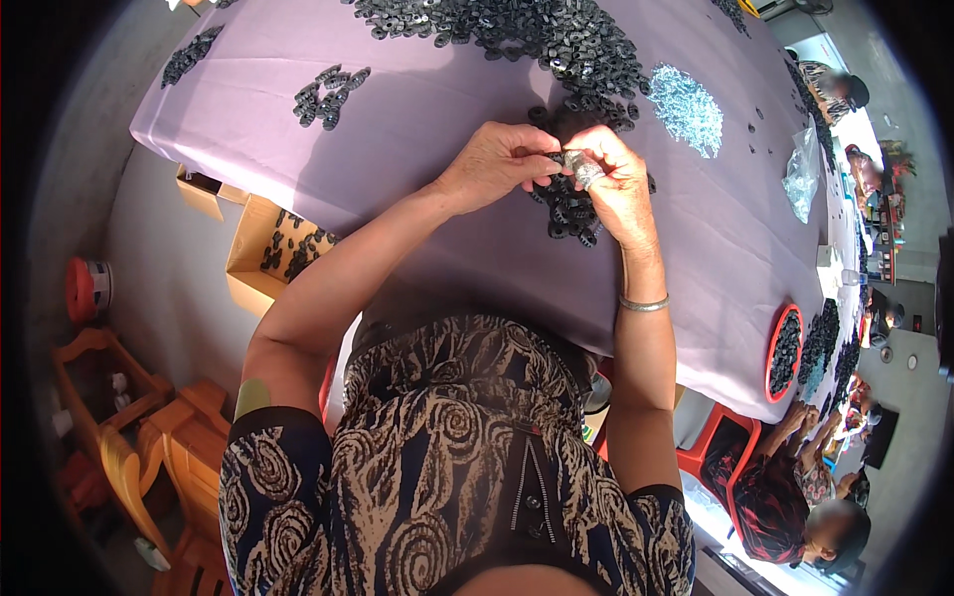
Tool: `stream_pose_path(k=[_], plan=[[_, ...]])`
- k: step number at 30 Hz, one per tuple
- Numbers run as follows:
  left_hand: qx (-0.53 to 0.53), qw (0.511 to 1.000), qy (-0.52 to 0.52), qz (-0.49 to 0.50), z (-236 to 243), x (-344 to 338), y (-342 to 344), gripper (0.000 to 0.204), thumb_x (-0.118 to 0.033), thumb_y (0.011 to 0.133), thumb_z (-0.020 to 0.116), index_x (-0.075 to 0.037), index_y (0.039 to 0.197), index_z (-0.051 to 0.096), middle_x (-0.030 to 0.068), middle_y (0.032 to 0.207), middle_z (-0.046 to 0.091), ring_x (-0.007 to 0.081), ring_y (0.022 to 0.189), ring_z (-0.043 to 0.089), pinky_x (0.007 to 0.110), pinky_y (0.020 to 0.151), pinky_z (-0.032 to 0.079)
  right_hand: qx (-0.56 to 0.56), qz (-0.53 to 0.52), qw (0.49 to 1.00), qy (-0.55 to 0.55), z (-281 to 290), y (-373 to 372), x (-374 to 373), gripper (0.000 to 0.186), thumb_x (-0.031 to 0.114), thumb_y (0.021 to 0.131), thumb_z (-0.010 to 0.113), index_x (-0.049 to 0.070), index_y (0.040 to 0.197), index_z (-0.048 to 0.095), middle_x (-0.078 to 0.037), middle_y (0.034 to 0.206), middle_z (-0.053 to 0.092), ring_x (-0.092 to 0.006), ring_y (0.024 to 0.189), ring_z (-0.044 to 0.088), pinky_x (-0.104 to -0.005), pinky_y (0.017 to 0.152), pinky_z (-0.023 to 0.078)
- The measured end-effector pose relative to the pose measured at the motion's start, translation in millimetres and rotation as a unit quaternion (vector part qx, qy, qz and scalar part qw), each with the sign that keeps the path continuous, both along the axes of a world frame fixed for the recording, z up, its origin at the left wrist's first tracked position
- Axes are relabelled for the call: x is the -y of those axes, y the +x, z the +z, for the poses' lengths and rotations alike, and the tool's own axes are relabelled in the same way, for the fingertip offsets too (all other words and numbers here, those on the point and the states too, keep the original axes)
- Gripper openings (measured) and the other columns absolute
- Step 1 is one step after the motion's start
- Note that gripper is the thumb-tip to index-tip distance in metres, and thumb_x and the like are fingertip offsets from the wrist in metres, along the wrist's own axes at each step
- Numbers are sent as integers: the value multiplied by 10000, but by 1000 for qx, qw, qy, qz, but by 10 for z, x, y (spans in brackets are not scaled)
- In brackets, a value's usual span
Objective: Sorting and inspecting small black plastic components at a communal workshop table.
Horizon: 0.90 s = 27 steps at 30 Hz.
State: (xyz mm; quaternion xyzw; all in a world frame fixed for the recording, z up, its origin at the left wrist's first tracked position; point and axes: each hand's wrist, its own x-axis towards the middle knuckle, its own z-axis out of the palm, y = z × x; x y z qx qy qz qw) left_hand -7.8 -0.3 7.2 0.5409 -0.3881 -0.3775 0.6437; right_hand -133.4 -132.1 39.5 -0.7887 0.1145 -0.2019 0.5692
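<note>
Black, plastic-looking small part (557,158), mostly hidden: I log it pinched by bare left hand (494,162) and bare right hand (621,182), fingertips together, above lilac cloth tabletop (397,129); probably best braced left, worked gently right.

Bright light on lilac tablecloth (248,94), broad shadow, glare lower right, black rim (edges bend)
</note>
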Motion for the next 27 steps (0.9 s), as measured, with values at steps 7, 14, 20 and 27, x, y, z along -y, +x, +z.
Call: stream_pose_path(k=[7,14,20,27], plan=[[-3,1000,4,-14,-11,7,-2,158,-74,881,621,-3,1018,655,25,827,651,73,686,591,214,575,497,-26,15,999,15,33,-19,2,95,-37,842,542,55,831,562,46,700,547,-22,666,485,-189,568,395],[25,999,14,-34,-14,21,29,143,-61,874,622,4,997,657,26,795,625,76,673,581,217,565,501,-69,15,997,-25,41,-18,26,91,-11,842,551,76,818,558,47,684,525,-28,599,474,-199,509,441],[4,999,19,-31,36,1,35,164,-53,877,617,23,1020,642,35,810,634,75,674,579,222,569,513,-67,39,997,-27,14,5,97,108,-42,833,531,64,834,553,50,691,527,-29,647,465,-197,576,402],[-16,999,-8,-45,-10,47,60,176,-90,894,609,-5,1045,636,28,831,641,58,682,553,220,596,507,-9,12,1000,-2,19,-4,15,116,-48,840,517,54,864,567,45,716,549,-27,680,480,-198,598,395]])
